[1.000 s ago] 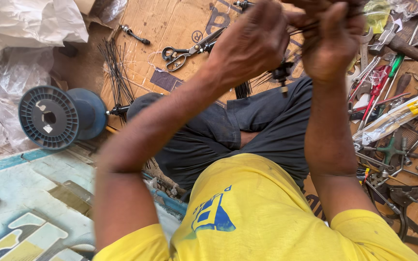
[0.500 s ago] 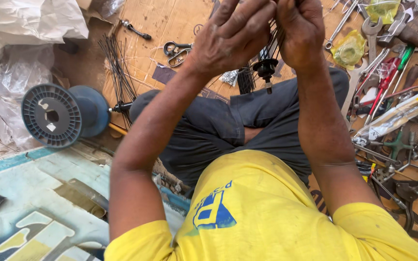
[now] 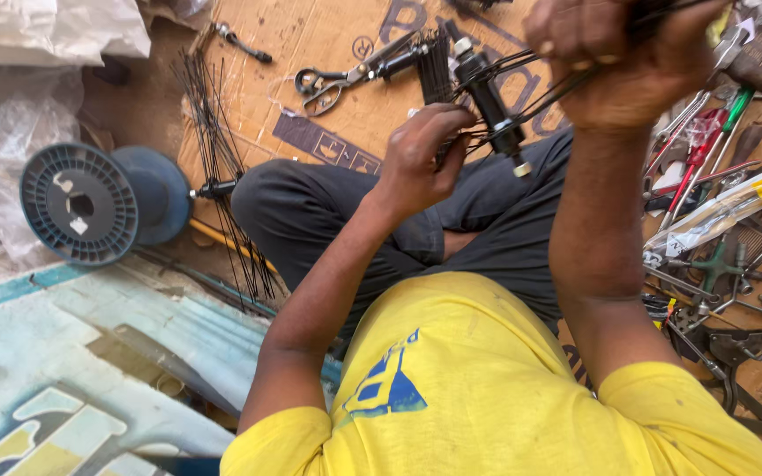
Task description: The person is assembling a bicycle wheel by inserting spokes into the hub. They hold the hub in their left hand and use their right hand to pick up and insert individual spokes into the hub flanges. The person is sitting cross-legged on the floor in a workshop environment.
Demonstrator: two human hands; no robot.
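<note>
You sit on flattened brown cardboard laid over the floor. At its left edge lie crumpled clear plastic sheeting and a worn painted floor patch, all in warm daylight.

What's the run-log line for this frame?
left hand: grip on spokes | right hand: grip on spokes above hub | scissors on cardboard

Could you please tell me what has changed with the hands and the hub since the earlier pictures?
The left hand has dropped away from the right hand, gripping a bundle of spokes. The black hub now shows between them. The blue spool and scissors stayed put.
</note>
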